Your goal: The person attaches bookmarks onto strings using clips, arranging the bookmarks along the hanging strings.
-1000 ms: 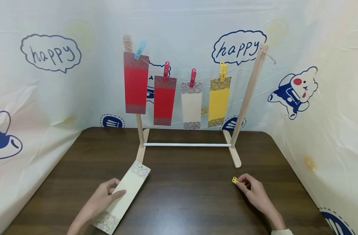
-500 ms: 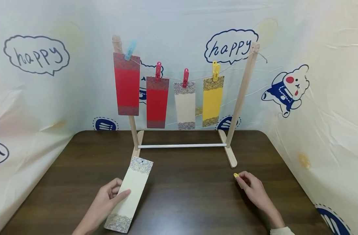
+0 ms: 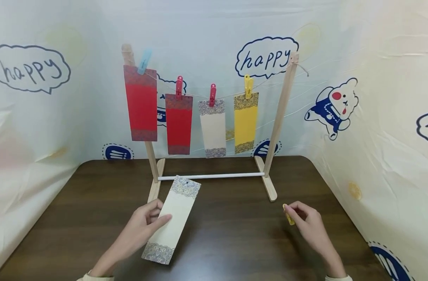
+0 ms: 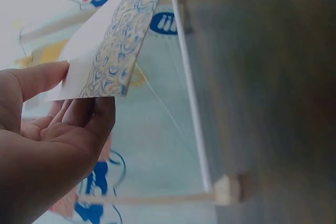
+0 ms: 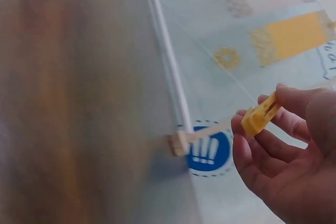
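Note:
My left hand (image 3: 141,224) pinches a long cream card (image 3: 175,214) by its left edge, thumb on the front and fingers behind. Blue lace-like print bands both ends of the card, and its top leans to the right. In the left wrist view the card (image 4: 100,59) shows the patterned end close up. Off to the right, my right hand (image 3: 310,224) holds a small yellow clothespin (image 3: 289,215) between thumb and fingers above the table. The right wrist view shows that clothespin (image 5: 259,116) at the fingertips.
A wooden stand with a right post (image 3: 280,117) and a white crossbar (image 3: 214,176) stands at the table's back. From its string hang a large red card (image 3: 141,105), a smaller red card (image 3: 179,127), a white card (image 3: 213,130) and a yellow card (image 3: 246,121), each clipped by a clothespin.
My left hand has lifted the cream card and carried it right and toward the stand, turning it more upright. The clothespin in my right hand has turned to point downward. The view has swung right.

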A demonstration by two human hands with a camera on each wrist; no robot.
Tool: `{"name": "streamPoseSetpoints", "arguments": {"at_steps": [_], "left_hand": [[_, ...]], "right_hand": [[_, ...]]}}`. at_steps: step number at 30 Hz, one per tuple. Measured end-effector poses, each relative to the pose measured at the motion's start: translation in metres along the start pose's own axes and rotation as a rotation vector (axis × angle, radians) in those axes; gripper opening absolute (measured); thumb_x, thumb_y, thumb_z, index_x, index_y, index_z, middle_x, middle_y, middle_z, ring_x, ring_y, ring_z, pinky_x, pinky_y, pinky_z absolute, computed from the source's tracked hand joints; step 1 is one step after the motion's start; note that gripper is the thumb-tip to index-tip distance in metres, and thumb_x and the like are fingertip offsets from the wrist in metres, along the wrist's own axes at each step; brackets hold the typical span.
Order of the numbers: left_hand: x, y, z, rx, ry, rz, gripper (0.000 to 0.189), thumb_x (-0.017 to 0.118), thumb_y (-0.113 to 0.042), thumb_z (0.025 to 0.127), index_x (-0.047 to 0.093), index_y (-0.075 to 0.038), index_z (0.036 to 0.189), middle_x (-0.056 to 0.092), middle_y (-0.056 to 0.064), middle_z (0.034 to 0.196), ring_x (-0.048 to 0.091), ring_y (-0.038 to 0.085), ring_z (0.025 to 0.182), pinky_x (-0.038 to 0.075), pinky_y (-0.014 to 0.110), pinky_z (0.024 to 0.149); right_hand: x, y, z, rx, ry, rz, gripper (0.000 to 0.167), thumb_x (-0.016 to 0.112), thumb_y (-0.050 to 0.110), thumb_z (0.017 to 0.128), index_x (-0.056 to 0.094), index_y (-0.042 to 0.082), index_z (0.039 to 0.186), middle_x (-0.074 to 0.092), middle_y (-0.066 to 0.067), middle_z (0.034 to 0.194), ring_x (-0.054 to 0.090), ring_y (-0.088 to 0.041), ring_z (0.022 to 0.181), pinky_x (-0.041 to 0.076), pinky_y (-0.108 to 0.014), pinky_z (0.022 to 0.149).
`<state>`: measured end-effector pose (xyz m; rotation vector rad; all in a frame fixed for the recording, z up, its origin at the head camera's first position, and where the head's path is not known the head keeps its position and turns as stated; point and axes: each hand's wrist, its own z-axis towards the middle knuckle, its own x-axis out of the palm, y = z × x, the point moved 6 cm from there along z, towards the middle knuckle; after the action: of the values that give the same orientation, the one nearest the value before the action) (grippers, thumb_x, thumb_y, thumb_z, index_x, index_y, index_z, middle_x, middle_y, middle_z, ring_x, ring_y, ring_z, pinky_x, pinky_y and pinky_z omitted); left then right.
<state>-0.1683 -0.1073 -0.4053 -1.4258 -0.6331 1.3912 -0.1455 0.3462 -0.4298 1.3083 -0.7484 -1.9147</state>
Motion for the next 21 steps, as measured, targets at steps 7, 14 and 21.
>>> {"name": "streamPoseSetpoints", "arguments": {"at_steps": [7,14,21], "left_hand": [[0.015,-0.019,0.023,0.028,0.036,-0.023,0.025,0.073,-0.014,0.092,0.049,-0.01,0.086,0.029,-0.004,0.063,0.027,0.004,0.053,0.031,0.023,0.05],[0.032,-0.038,0.047,0.117,0.043,0.01,0.024,0.075,-0.018,0.09,0.053,-0.013,0.083,0.034,-0.007,0.058,0.039,0.006,0.055,0.036,0.024,0.053],[0.052,-0.057,0.073,0.149,0.048,-0.002,0.016,0.074,-0.018,0.092,0.059,-0.015,0.087,0.044,-0.005,0.058,0.046,0.011,0.061,0.038,0.024,0.056]], "right_hand": [[-0.035,0.026,0.001,-0.085,-0.051,0.026,0.026,0.064,0.009,0.098,0.065,0.012,0.123,0.071,-0.007,0.092,0.066,-0.014,0.078,0.051,-0.02,0.066],[-0.058,0.063,0.009,-0.144,-0.055,0.049,0.034,0.063,0.003,0.096,0.063,0.011,0.129,0.071,-0.011,0.097,0.064,-0.013,0.078,0.051,-0.02,0.064],[-0.069,0.093,0.016,-0.191,-0.055,0.022,0.04,0.068,-0.003,0.091,0.063,0.007,0.13,0.07,-0.008,0.092,0.064,-0.014,0.079,0.053,-0.018,0.065]]}}
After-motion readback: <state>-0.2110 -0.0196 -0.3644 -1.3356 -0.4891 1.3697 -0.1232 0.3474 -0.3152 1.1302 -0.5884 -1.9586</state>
